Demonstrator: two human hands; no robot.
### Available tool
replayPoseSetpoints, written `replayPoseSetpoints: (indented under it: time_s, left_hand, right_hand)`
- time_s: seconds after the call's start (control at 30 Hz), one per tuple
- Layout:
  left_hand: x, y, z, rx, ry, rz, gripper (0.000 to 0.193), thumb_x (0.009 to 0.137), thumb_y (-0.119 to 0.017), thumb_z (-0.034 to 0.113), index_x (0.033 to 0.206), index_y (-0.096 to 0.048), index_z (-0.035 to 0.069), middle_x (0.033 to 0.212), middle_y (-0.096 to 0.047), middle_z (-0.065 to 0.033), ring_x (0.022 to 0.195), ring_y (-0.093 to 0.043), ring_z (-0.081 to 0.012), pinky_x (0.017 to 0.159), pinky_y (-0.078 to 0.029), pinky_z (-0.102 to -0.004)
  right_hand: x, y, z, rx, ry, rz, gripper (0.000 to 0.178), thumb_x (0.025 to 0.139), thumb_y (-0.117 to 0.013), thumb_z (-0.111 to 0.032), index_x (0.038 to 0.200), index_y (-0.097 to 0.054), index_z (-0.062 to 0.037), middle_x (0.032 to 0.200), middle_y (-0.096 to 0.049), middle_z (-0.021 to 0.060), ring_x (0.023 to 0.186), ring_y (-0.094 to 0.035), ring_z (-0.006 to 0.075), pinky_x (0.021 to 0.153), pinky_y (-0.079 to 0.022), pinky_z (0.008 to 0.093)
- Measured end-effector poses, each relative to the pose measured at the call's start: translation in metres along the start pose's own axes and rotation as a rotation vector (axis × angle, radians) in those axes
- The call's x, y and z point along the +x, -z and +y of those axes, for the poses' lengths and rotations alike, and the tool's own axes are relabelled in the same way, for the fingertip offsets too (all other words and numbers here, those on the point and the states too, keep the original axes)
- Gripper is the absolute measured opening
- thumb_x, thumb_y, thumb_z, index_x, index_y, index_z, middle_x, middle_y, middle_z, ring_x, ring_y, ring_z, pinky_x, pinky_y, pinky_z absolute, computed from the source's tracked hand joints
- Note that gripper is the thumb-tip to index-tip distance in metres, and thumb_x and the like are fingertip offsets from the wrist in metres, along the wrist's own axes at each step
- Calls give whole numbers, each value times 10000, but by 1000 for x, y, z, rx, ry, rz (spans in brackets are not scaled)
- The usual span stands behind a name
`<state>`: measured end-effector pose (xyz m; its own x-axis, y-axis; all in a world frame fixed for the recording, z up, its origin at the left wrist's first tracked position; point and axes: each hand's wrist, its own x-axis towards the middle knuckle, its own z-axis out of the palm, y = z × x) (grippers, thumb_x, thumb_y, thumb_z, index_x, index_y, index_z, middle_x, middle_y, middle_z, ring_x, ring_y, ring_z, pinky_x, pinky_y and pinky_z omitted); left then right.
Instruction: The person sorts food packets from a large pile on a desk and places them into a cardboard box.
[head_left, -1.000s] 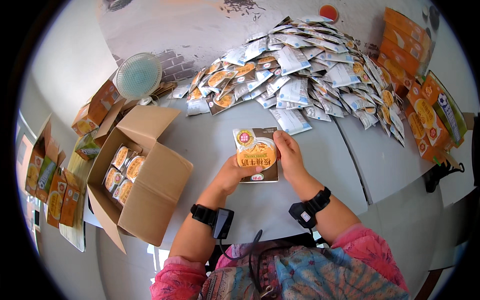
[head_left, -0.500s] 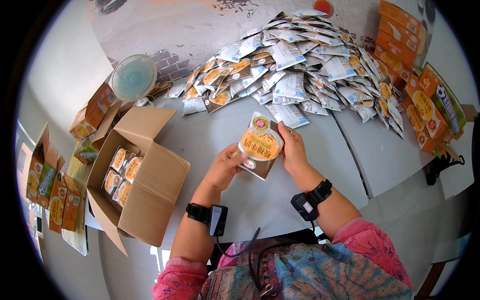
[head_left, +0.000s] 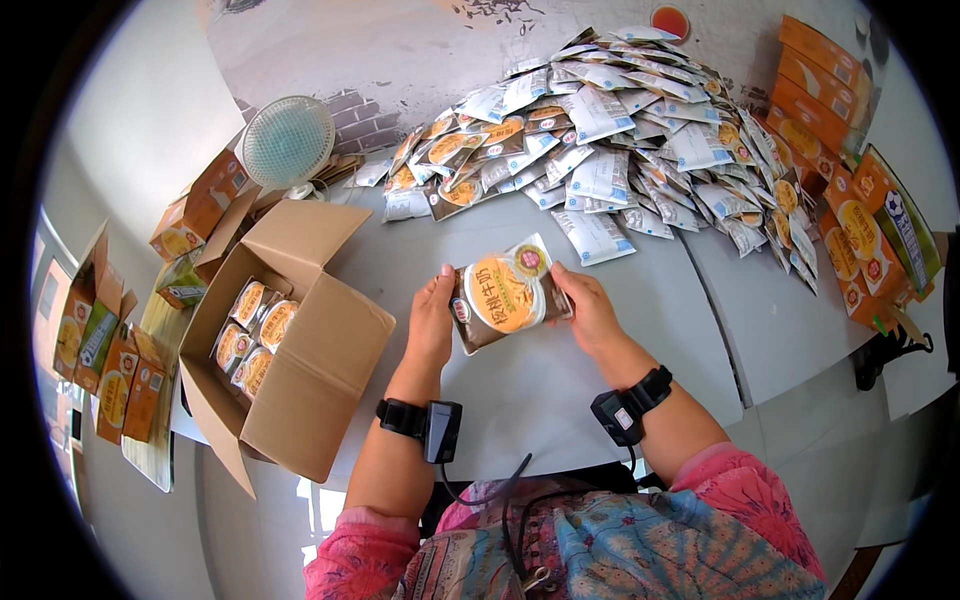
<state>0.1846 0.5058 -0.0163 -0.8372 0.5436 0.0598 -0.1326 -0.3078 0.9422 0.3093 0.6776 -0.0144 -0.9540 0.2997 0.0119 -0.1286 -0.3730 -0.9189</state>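
Observation:
Between my two hands I hold one flat brown food packet point(head_left: 505, 295) with a round orange picture on its front, tilted above the grey table point(head_left: 490, 410). My left hand point(head_left: 432, 315) grips its left edge with the thumb on top. At the right end, my right hand point(head_left: 587, 305) has hold of the packet's other edge. To the left stands an open cardboard carton point(head_left: 325, 370) with its flaps spread, and several packets point(head_left: 255, 340) stand inside it in rows. Beyond my hands rises a big pile of similar packets point(head_left: 600, 180), many showing white-and-blue backs.
A pale green fan point(head_left: 290, 140) stands at the back left against the wall. Orange printed boxes point(head_left: 125, 395) sit at the far left; more orange boxes point(head_left: 860, 235) are stacked on the right. A seam crosses the table at right. Cables hang from my wrist devices point(head_left: 440, 432).
The packet has turned from nearly upright to lying sideways. My left hand has shifted up and left to its end, and the whole view has swung slightly.

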Motion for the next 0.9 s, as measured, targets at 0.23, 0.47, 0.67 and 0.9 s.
replayPoseSetpoints:
  time_s: [0.23,0.47,0.67,0.9]
  left_hand:
    - [-6,0,17,97,342,-147,372,903,-484,349,889,-594,-6,789,-627,-68,634,-580,-108,601,-481,-259]
    - [-3,2,17,51,256,-137,413,912,-413,417,846,-570,42,649,-564,-47,557,-525,-112,519,-409,-235]
    - [-1,5,8,165,183,-188,407,921,-401,406,765,-553,62,526,-463,-9,453,-378,-80,442,-308,-232]
    - [-3,0,11,281,-7,-95,367,944,-410,322,723,-532,55,543,-439,24,435,-320,-46,406,-254,-197]
  right_hand:
    - [-2,-12,6,-151,-254,-95,422,873,-526,-386,1043,-564,-1,979,-612,54,874,-590,113,758,-467,254]
    - [4,3,12,126,-150,125,422,888,-494,-383,1020,-555,14,965,-618,76,860,-603,131,758,-479,267]
    - [6,-3,14,130,-21,143,498,892,-449,-462,1017,-558,8,927,-619,63,789,-599,107,686,-477,242]
    - [3,-3,14,-3,-58,27,492,922,-374,-453,1043,-552,-11,934,-622,62,792,-602,111,656,-485,252]
